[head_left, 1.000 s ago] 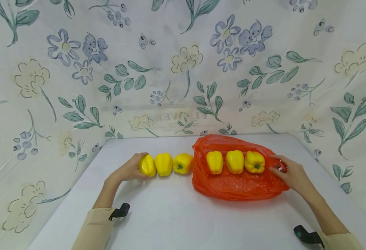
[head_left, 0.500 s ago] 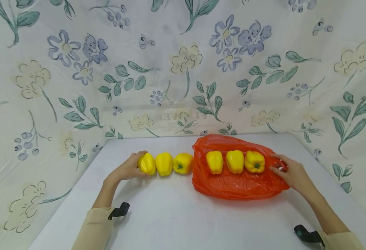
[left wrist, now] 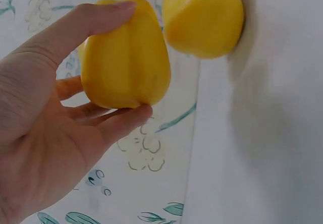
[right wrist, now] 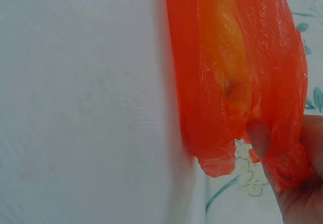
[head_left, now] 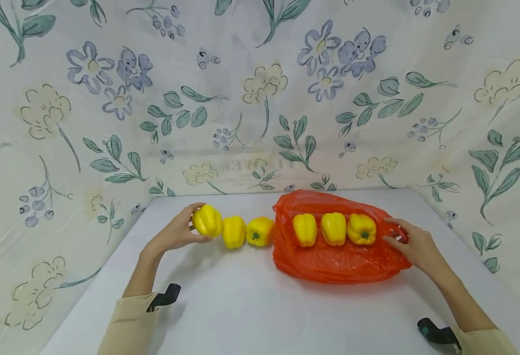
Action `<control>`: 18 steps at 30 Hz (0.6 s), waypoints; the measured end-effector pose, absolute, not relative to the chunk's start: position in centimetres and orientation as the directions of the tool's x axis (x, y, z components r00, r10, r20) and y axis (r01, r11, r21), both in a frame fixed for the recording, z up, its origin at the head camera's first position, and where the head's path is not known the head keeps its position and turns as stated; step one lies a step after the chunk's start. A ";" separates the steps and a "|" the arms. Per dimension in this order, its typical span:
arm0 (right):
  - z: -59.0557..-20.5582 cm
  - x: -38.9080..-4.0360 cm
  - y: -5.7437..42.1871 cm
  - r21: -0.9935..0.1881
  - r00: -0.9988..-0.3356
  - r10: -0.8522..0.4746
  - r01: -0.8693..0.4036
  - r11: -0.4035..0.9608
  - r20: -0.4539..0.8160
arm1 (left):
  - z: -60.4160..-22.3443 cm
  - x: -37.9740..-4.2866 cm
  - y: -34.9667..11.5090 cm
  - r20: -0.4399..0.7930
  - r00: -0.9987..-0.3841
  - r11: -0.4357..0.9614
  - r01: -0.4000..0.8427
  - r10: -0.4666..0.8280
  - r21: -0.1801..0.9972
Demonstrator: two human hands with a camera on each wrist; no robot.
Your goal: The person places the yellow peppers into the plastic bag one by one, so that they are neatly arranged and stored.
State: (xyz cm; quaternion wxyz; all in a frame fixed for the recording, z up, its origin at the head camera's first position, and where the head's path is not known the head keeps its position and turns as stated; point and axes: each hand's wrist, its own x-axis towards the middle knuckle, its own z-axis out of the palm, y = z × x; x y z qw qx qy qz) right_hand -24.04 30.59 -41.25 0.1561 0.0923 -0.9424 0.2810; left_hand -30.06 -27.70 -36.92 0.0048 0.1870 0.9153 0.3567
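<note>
My left hand (head_left: 177, 230) grips a yellow bell pepper (head_left: 207, 221), thumb on one side and fingers on the other. In the left wrist view this held bell pepper (left wrist: 126, 57) hangs raised, apart from the tabletop. Just right of it in the head view are two more yellow peppers, one upright (head_left: 234, 232) and one lying with its green stem toward me (head_left: 260, 231). At the right end of a red plastic bag (head_left: 331, 266), my right hand (head_left: 415, 249) pinches the gathered plastic. In the right wrist view, the thumb and fingers hold the bag's folds (right wrist: 287, 163).
Three yellow peppers (head_left: 333, 229) sit in a row on the red bag. Beneath everything is a white table (head_left: 251, 305), backed by a floral-patterned sheet (head_left: 242, 123). A black wrist camera (head_left: 167, 296) sticks out from the left sleeve, another (head_left: 437, 335) from the right.
My left hand has lifted the leftmost pepper up off the table, away from its neighbour. The right hand and the bag have stayed in place.
</note>
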 end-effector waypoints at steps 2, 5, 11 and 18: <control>-41.2 -24.0 30.6 -0.508 -0.938 -0.084 -0.256 0.822 0.337 | -36.4 -29.9 -27.5 0.133 -0.931 0.658 0.336 0.339 0.674; -41.3 -24.0 30.6 -0.509 -0.938 -0.080 -0.254 0.822 0.338 | -35.9 -29.6 -26.9 0.153 -0.930 0.647 0.346 0.335 0.679; -41.2 -24.2 30.5 -0.510 -0.934 -0.090 -0.268 0.817 0.345 | -35.2 -28.7 -24.9 0.195 -0.908 0.611 0.397 0.371 0.685; -41.1 -24.2 30.5 -0.501 -0.939 -0.088 -0.255 0.827 0.334 | -34.8 -29.1 -21.8 0.231 -0.869 0.562 0.464 0.437 0.685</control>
